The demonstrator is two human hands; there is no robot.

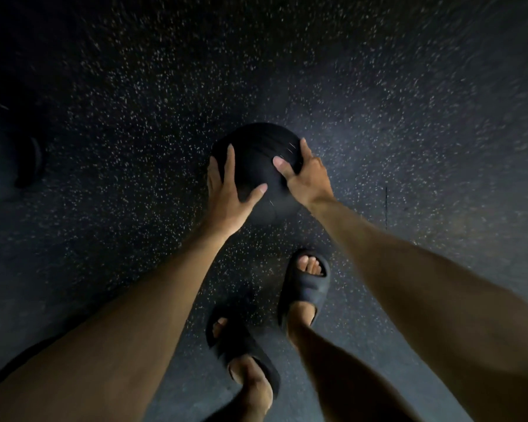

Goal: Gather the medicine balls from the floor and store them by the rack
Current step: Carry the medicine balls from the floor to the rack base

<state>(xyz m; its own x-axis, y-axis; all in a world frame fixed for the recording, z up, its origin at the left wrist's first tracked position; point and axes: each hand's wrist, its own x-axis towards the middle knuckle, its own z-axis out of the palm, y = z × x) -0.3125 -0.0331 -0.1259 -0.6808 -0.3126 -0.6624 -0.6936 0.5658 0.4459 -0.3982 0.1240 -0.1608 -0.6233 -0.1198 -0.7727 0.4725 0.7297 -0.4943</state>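
Black ball (250, 147) sits between both hands over the speckled dark floor (378, 86); I cannot tell whether it touches the floor. Left hand (229, 190): flat, straight fingers spread on the ball's left side. Right hand (307, 175): curled round the right side, thumb on the front. Second ball (9, 147) with white lettering at the left edge, well apart. Dark sandals (305, 284) near the bottom.

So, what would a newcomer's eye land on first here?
First, the black medicine ball at centre, held between the left hand and right hand over the speckled floor. Next, a second dark ball with white lettering at the left edge, and the dark slides on the feet below.
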